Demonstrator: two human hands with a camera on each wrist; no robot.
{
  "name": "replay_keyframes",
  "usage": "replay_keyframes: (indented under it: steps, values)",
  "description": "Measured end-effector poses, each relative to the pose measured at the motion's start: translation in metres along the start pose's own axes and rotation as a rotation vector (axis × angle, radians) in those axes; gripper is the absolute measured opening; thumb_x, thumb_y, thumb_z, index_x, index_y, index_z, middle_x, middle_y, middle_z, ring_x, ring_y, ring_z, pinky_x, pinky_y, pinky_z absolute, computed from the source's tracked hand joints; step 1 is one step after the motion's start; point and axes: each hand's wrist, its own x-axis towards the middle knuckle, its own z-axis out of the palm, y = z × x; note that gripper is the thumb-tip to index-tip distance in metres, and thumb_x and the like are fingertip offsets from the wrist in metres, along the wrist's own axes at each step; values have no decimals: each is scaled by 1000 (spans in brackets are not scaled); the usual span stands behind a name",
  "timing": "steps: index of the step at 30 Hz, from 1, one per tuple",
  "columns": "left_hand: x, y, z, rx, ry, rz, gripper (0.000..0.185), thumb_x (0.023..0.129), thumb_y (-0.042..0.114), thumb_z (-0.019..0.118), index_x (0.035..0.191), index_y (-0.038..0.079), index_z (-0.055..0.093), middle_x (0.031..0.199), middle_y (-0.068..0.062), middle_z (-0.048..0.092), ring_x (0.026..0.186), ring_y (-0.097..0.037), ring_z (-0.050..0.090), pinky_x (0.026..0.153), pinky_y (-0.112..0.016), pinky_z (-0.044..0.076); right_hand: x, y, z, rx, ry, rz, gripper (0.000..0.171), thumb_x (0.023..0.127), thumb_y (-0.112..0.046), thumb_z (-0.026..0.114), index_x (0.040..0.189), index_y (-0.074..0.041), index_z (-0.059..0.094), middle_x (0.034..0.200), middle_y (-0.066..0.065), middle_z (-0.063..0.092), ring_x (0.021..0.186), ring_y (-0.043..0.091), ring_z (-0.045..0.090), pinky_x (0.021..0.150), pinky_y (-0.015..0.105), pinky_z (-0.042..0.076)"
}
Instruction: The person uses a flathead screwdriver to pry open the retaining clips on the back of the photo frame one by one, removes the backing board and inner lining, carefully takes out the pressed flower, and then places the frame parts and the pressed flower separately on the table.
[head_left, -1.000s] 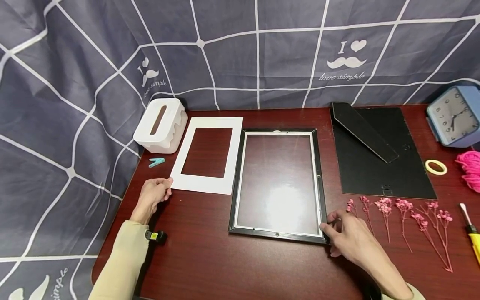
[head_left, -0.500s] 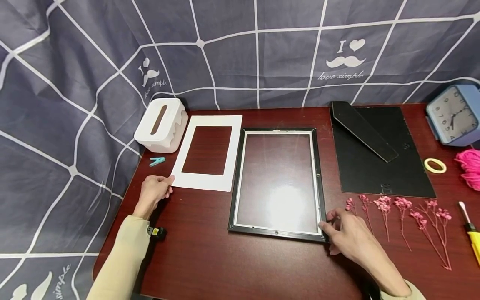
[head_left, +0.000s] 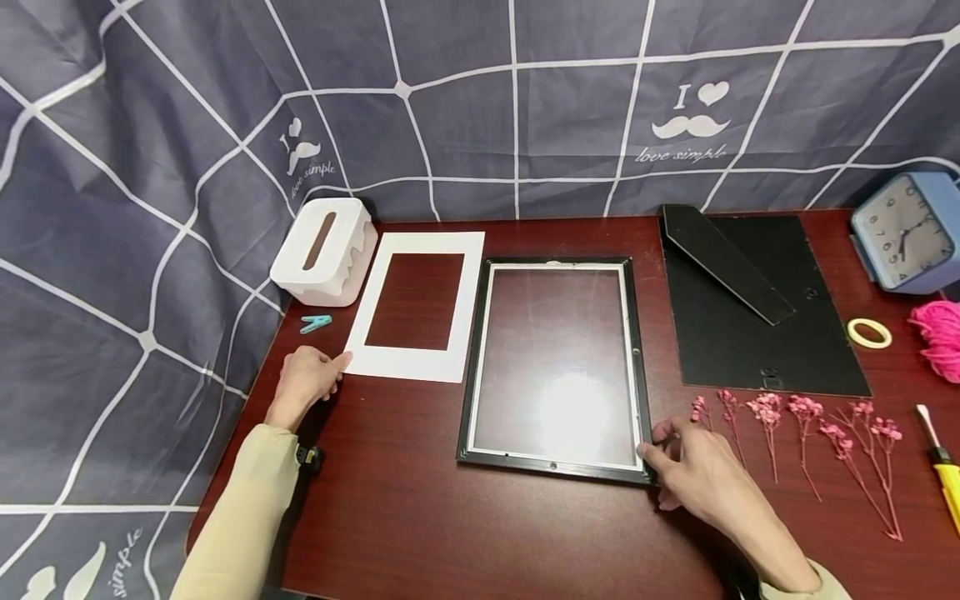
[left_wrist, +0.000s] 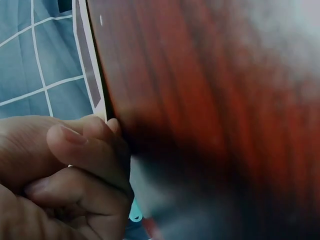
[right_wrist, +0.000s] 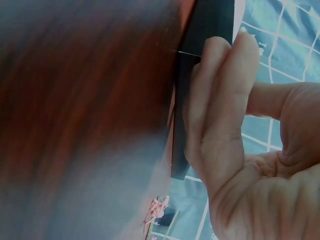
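Note:
My left hand [head_left: 303, 379] pinches the near left corner of a white picture mat [head_left: 408, 364] with a rectangular window; its thumb lies on top and its other fingers are curled. In the left wrist view the mat's edge [left_wrist: 101, 108] meets my fingertips. My right hand [head_left: 708, 479] holds the near right corner of a black picture frame [head_left: 555, 469], thumb on the inner rim. The right wrist view shows fairly straight fingers along the side of the frame [right_wrist: 210, 25]. The frame lies back side up with a clear pane in it, right beside the mat.
Behind the mat stands a white tissue box [head_left: 322, 254], with a teal clip [head_left: 316, 323] near it. To the right are a black backing board [head_left: 765, 358], pink dried flowers [head_left: 806, 408], a tape roll [head_left: 870, 333], pink yarn [head_left: 937, 337], a blue clock [head_left: 907, 233] and a screwdriver [head_left: 948, 479].
The mat's near edge has shifted slightly away from me and lies a little flatter. My left thumb reaches slightly further onto its corner. My right hand and the frame look still.

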Motion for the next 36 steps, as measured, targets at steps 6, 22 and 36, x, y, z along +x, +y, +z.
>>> replay_keyframes:
  steps: [6, 22, 36]
  values:
    - [-17, 18, -11, 44, -10, 16, 56, 104, 45, 67, 63, 7, 72, 51, 0, 62, 51, -17, 62, 61, -32, 45, 0, 0, 0, -1, -5, 10, 32, 106, -25, 70, 120, 3, 60, 76, 4, 71, 51, 12, 71, 51, 30, 56]
    - [-36, 34, -4, -37, 117, 95, 71, 105, 63, 60, 67, 5, 72, 53, -4, 66, 47, -18, 63, 58, -34, 47, -3, -2, -3, -103, 46, -21, 44, 109, -41, 67, 121, 1, 64, 69, 0, 70, 48, 7, 66, 59, 32, 52]
    - [-131, 104, 73, -180, -97, 273, 25, 98, 33, 83, 98, 8, 80, 70, -1, 71, 57, -9, 65, 57, -24, 52, 10, -8, 3, -225, 81, -116, 24, 104, -27, 70, 95, -5, 67, 59, -3, 59, 56, 13, 55, 55, 32, 40]
